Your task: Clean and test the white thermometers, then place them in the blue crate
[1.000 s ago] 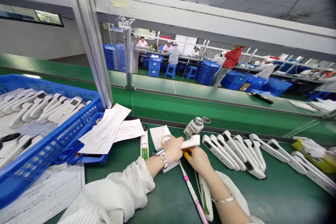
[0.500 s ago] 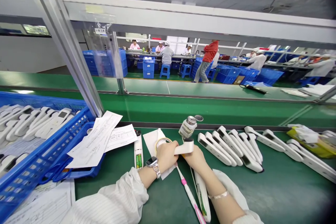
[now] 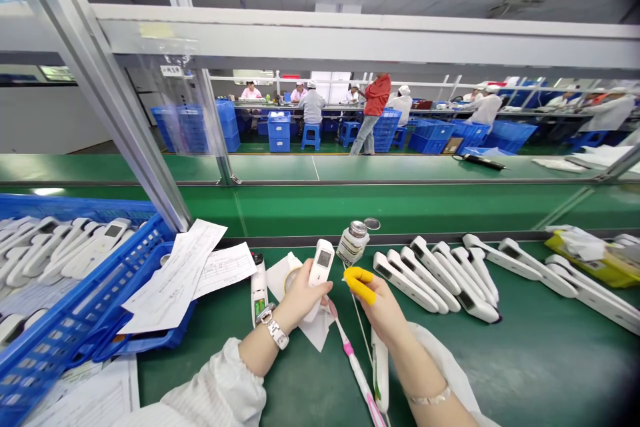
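My left hand [image 3: 299, 299] is closed around a white infrared thermometer [image 3: 321, 265], held upright with its small screen facing me. My right hand [image 3: 383, 307], with yellow finger cots [image 3: 361, 283], is pinched just right of it; a tiny pale bit shows at the fingertips, too small to name. A thin pale stick or cord [image 3: 363, 330] runs below that hand, and I cannot tell whether it is held. Under my hands lie a pink and white toothbrush [image 3: 356, 368], a thermometer with an uncovered battery compartment [image 3: 380, 373], a tape roll [image 3: 291, 277] and white paper [image 3: 316, 335].
A metal-capped bottle [image 3: 352, 245] stands behind my hands. Several thermometers [image 3: 417, 280] lie in a row at right, near a yellow tray [image 3: 595, 267]. Another, batteries showing [image 3: 259, 290], lies left. Papers [image 3: 175, 273] and a blue crate [image 3: 100, 293] of thermometers fill the left side.
My right hand has come away from the thermometer, its yellow finger cots now showing. My left hand has turned the thermometer upright, screen toward me. The head view has shifted slightly.
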Tool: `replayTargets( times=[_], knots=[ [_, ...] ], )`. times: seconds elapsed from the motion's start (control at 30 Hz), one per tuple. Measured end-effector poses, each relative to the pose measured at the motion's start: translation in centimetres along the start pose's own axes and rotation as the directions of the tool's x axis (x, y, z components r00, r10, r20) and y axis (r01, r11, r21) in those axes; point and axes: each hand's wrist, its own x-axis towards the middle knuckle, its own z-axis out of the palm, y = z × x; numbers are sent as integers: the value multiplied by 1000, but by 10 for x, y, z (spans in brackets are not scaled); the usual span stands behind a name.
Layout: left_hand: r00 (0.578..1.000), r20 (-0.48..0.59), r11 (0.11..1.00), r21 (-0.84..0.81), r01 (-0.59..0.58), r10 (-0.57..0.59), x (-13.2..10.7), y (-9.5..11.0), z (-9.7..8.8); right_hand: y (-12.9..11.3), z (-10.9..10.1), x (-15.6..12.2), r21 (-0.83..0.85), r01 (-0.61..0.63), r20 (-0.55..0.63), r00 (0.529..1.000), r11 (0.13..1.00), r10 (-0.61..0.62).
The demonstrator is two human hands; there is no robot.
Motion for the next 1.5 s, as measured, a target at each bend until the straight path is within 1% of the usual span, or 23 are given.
replayTargets(
  times=[0.13, 0.37, 0.53, 0.67, 0.93, 1.03, 1.13, 1.2, 1.27, 1.4, 1.5],
  knots=[
    [1000, -2, 987, -156, 30, -31, -4, 0, 5, -3, 9, -3, 43, 12, 0, 1000, 999, -12],
    [999, 18, 960, -277, 35, -32, -9, -1, 11, 2, 19, -2, -11, 53, 26, 998, 999, -53],
    [1000, 20, 955, -295, 24, -19, -12, -1, 13, 4, 23, -3, -76, 96, 40, 995, 992, -93],
    [1000, 6, 957, -291, 13, -12, -12, -3, 16, 5, 24, -4, -133, 127, 13, 992, 983, -127],
    [996, -63, 969, -236, -73, 59, -13, -11, 22, 5, 24, -5, -273, 153, -33, 985, 950, -168],
    [992, -90, 971, -211, -109, 91, -14, -13, 24, 3, 25, -6, -293, 150, -49, 984, 944, -171],
    [988, -102, 969, -205, -135, 116, -15, -14, 24, 4, 25, -6, -266, 119, -80, 986, 956, -145],
    [987, -96, 965, -215, -148, 130, -15, -15, 24, 7, 25, -5, -219, 72, -118, 988, 973, -99],
    [987, -81, 960, -234, -154, 138, -15, -15, 23, 10, 25, -4, -136, 17, -132, 991, 991, -35],
    [989, -43, 947, -285, -147, 141, -14, -17, 23, 12, 27, -1, 74, -86, -45, 995, 994, 90],
    [992, -22, 936, -330, -124, 123, -13, -19, 25, 10, 29, -2, 176, -149, 17, 989, 973, 148]
  ],
)
